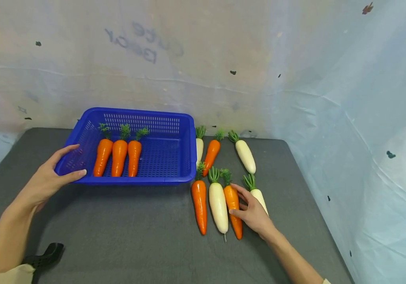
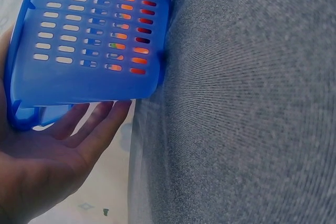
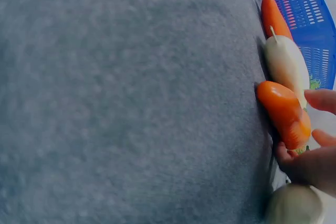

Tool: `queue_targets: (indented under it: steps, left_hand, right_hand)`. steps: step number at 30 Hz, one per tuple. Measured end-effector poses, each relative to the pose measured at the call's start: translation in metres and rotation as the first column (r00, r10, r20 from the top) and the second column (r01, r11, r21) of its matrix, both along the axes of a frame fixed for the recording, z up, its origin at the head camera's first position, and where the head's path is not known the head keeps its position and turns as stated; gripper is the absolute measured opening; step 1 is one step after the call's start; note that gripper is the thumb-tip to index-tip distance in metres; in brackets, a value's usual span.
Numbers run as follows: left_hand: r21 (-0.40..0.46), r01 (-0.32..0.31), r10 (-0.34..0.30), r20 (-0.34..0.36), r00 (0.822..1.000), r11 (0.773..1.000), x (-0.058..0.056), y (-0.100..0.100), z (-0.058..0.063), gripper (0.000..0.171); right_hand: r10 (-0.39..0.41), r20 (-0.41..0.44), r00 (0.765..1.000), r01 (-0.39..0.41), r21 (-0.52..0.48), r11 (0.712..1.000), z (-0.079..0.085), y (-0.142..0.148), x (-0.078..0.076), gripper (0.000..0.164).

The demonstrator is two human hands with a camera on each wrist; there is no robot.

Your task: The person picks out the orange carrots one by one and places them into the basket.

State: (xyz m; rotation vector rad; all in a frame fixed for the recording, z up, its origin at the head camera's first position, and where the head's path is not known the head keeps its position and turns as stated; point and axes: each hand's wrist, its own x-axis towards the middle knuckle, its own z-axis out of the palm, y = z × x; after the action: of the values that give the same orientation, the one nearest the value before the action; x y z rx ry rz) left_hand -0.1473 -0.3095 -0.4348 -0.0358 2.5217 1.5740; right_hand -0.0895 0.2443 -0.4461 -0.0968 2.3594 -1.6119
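My left hand (image 1: 48,177) grips the left end of a blue plastic basket (image 1: 160,180), thumb at its front corner and forefinger over the side rim. Three orange carrots (image 1: 119,157) with green tops lie side by side inside it. To the right, my right hand (image 1: 256,215) holds an orange carrot (image 1: 234,201) on the table, its thumb across the carrot and fingers along the far side. A white radish (image 1: 218,207) lies just left of that carrot, with another carrot (image 1: 199,207) beyond. Partly behind my right hand is a second white radish (image 1: 259,197).
Farther back lie a carrot (image 1: 211,154), a white radish (image 1: 245,156) and another radish (image 1: 199,150) partly hidden by the basket. Pale sheeting (image 1: 203,59) hangs behind and to the right of the grey table (image 1: 135,236). A black strap (image 1: 48,254) shows by my left forearm.
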Motion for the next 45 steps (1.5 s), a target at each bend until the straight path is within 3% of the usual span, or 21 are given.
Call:
queue_targets:
  steps: [7,13,23,45]
  left_hand:
    - [-0.017,-0.006,0.006,-0.001,1.0,1.0,0.002,-0.001,-0.001,0.081]
    - [-0.013,-0.015,0.015,-0.007,1.0,1.0,0.003,-0.001,-0.002,0.082]
    - [-0.024,-0.022,0.021,-0.021,1.0,0.999,0.002,0.0,0.0,0.083]
    - [-0.033,-0.006,0.005,-0.03,1.0,0.999,0.003,0.001,0.0,0.081]
  right_hand:
    - [0.022,-0.068,0.997,-0.009,0.187,0.982,0.001,-0.003,-0.006,0.079]
    - [0.084,-0.048,0.995,-0.067,0.291,0.954,0.005,-0.004,-0.017,0.082]
    - [0.004,0.068,0.998,-0.018,0.213,0.977,0.01,-0.002,-0.024,0.081]
    - [0.055,0.01,0.998,-0.056,0.124,0.991,0.054,-0.014,-0.057,0.085]
